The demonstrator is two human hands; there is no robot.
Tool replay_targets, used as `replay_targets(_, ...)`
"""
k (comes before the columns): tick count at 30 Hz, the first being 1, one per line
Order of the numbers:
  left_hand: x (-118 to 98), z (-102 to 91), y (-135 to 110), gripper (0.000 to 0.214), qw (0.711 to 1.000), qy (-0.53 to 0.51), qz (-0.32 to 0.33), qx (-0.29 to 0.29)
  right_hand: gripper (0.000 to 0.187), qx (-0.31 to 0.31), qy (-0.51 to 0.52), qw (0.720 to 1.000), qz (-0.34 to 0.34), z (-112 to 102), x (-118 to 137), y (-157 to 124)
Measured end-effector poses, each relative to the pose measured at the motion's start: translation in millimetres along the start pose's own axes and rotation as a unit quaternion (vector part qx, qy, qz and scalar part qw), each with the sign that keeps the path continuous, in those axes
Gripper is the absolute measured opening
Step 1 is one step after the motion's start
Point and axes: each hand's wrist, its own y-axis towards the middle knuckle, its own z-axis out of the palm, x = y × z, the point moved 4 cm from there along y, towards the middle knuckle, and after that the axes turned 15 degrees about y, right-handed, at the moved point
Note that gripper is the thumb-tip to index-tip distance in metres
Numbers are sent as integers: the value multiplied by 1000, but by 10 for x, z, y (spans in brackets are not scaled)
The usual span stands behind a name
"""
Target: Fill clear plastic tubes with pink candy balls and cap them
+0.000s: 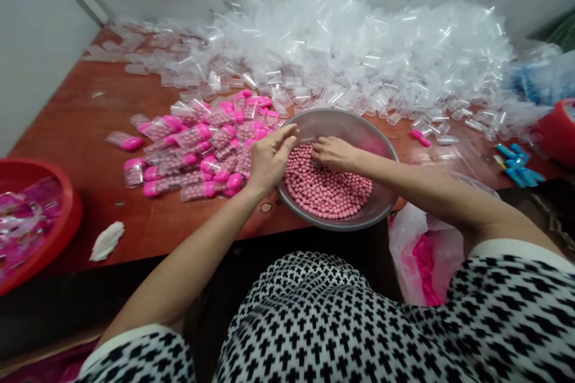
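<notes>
Pink beads [335, 194] lie in the grey bowl [323, 122] at the near edge of the counter [148, 227], likely so its walls stop them rolling off, the left hand [272, 158] loosely parted and seemingly empty at the bowl's rim, the right hand [335, 154] curled among them, its grasp unclear.

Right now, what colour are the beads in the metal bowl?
Pink beads, seen best in the head view, inside the grey bowl.

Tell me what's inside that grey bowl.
The grey bowl holds many small round pink beads, with the right hand in among them. The beads cover the bowl's bottom, and whatever lies beneath the hand is hidden.
</notes>
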Motion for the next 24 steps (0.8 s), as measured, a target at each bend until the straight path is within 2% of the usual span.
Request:
replay_targets(3, 9, 15, 4, 31, 1000, -7, 5, 3, 23, 6, 90, 994, -56, 120, 239, 215)
replay_targets(5, 21, 18, 9, 32, 1000, -13, 13, 2, 22, 1, 207, 978, -38, 119, 300, 238)
replay_targets(6, 27, 14, 11, 32, 1000, -17, 18, 1, 22, -7, 278, 960, -15, 99, 295, 214)
replay_targets(8, 29, -4, 15, 33, 999, -25, 24, 0, 25, -32, 444, 895, 28, 36, 240, 105)
replay_targets(10, 14, -23, 16, 34, 999, -26, 23, 7, 31, -62, 600, 796, 49, -41, 165, -54)
replay_targets(12, -18, -15, 11, 37, 999, -21, 16, 33, 39, -104, 704, 701, 55, -124, 98, -225)
replay_targets(13, -39, 5, 5, 38, 998, -21, 11, 54, 43, -130, 732, 666, 57, -160, 74, -306)
replay_targets(15, -89, 83, -17, 43, 993, -43, 1, 114, 45, -179, 759, 623, 61, -214, 52, -444)
replay_targets(17, -150, 196, -51, 44, 978, -90, -6, 187, 42, -214, 765, 604, 61, -236, 66, -544)
replay_targets(19, -213, 296, -79, 41, 962, -138, -14, 237, 39, -242, 760, 600, 63, -240, 84, -621)
replay_targets(24, -299, 422, -91, 49, 930, -234, -89, 268, 50, -302, 731, 609, 60, -273, 61, -800)
